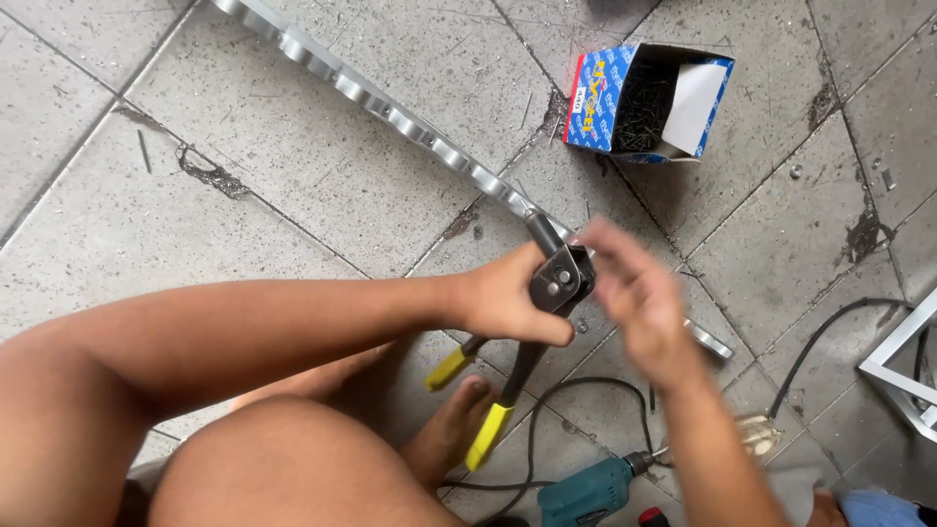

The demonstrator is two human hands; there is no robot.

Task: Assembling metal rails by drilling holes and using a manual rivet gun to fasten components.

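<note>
My left hand (508,303) grips the head of a hand riveter (556,283), a dark metal tool with two black handles ending in yellow grips (485,437). My right hand (634,298) is blurred, its fingers at the tool's nose, touching it or something small there; I cannot tell which. Both hands are over a long shiny metal strip (390,107) with a row of dimples, lying diagonally on the tiled floor.
An open blue cardboard box (644,102) full of dark rivets lies at the upper right. A teal electric drill (595,488) with a black cord sits by my bare foot (454,429). A white metal frame (903,366) stands at the right edge.
</note>
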